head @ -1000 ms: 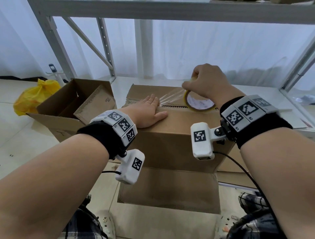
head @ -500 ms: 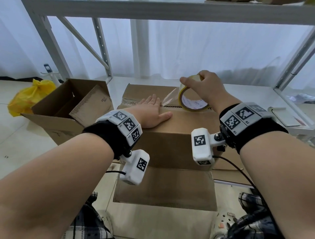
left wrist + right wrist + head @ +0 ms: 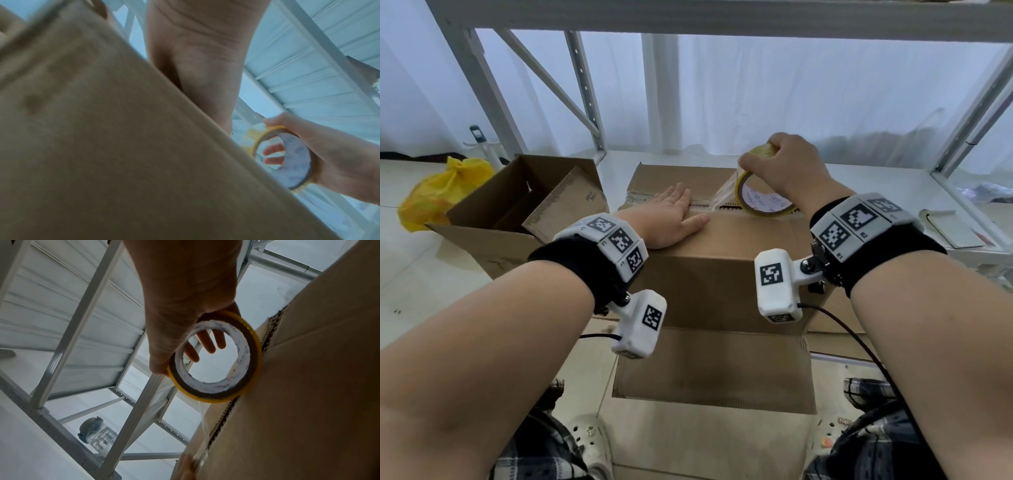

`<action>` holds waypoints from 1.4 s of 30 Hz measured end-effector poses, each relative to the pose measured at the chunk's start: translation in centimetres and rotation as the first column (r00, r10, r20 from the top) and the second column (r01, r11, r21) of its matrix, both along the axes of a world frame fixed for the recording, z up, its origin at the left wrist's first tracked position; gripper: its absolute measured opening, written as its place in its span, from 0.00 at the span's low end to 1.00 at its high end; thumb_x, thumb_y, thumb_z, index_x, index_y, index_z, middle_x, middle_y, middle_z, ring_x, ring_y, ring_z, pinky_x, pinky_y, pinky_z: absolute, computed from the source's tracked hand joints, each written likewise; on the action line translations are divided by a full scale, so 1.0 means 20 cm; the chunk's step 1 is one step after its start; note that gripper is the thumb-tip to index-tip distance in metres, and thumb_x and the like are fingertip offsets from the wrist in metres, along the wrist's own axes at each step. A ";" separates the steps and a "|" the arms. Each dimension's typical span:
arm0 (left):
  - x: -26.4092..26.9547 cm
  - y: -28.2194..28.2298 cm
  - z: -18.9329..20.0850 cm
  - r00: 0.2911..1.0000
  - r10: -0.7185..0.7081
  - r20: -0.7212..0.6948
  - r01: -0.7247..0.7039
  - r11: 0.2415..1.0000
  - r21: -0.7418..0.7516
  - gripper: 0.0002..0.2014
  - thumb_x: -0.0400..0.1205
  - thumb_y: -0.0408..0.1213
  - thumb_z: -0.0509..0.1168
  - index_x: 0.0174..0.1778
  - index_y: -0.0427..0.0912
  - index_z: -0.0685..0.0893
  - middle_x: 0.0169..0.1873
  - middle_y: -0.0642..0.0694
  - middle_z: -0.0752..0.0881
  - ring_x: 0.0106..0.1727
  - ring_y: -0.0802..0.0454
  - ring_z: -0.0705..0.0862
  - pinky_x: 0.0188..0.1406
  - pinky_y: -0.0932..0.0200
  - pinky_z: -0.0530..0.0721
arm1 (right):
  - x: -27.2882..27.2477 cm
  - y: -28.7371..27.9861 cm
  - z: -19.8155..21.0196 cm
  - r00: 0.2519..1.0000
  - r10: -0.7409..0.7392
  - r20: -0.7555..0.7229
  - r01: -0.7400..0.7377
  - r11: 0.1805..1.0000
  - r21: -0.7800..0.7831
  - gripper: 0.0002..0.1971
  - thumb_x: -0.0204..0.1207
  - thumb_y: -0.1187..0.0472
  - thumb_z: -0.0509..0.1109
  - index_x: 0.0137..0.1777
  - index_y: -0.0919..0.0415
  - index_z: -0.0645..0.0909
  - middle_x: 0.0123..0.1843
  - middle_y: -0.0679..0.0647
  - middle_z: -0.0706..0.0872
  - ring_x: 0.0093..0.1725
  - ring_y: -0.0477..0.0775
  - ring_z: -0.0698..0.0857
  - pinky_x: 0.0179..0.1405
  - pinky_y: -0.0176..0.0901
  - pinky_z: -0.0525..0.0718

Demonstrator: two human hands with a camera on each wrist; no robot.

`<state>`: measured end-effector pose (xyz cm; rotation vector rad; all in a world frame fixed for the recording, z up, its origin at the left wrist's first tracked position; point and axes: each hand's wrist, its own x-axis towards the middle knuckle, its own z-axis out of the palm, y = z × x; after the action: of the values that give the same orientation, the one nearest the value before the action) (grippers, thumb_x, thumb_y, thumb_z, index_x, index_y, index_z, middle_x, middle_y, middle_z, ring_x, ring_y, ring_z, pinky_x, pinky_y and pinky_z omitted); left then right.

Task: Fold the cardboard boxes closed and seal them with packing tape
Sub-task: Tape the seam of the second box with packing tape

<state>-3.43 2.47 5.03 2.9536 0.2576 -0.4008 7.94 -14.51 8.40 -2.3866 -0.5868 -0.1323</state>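
White shelving behind, right hand (image 3: 787,168) gripping tape roll (image 3: 760,202) on box seam (image 3: 726,206)

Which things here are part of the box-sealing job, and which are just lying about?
In use:
- closed box, its seam being taped
- tape roll, gripped by the right hand
- left hand, flat on the box top
- open box, not yet folded

Lying about:
- yellow bag
- notebook
- jar
- shelf frame
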 end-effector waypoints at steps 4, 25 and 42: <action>-0.08 0.16 0.00 0.988 0.152 0.027 -0.153 0.987 0.039 0.41 0.83 0.65 0.42 0.84 0.39 0.41 0.84 0.43 0.40 0.84 0.51 0.41 0.80 0.55 0.41 | 0.00 -0.02 0.01 1.000 -0.015 -0.027 0.017 0.998 0.058 0.19 0.71 0.42 0.68 0.43 0.59 0.75 0.36 0.50 0.77 0.43 0.55 0.78 0.42 0.49 0.75; 0.09 -0.17 -0.01 0.999 -0.023 0.028 0.022 0.999 0.031 0.43 0.83 0.65 0.42 0.83 0.37 0.41 0.83 0.41 0.40 0.84 0.48 0.41 0.81 0.54 0.39 | 0.06 -0.27 -0.13 0.942 -0.063 -0.329 0.116 0.983 0.146 0.21 0.77 0.41 0.66 0.63 0.53 0.78 0.61 0.52 0.82 0.61 0.54 0.79 0.68 0.51 0.75; 0.03 0.06 -0.03 0.996 0.001 0.091 -0.002 1.000 0.013 0.38 0.84 0.63 0.43 0.84 0.43 0.42 0.84 0.47 0.41 0.84 0.55 0.40 0.81 0.54 0.39 | -0.12 0.11 -0.06 0.969 0.195 0.150 -0.227 0.943 0.243 0.43 0.63 0.33 0.70 0.79 0.39 0.62 0.83 0.51 0.59 0.83 0.54 0.55 0.81 0.58 0.53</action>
<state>-2.86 3.59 4.40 2.9746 0.2520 -0.2649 5.52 -12.25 7.11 -2.0587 -0.8280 -0.2486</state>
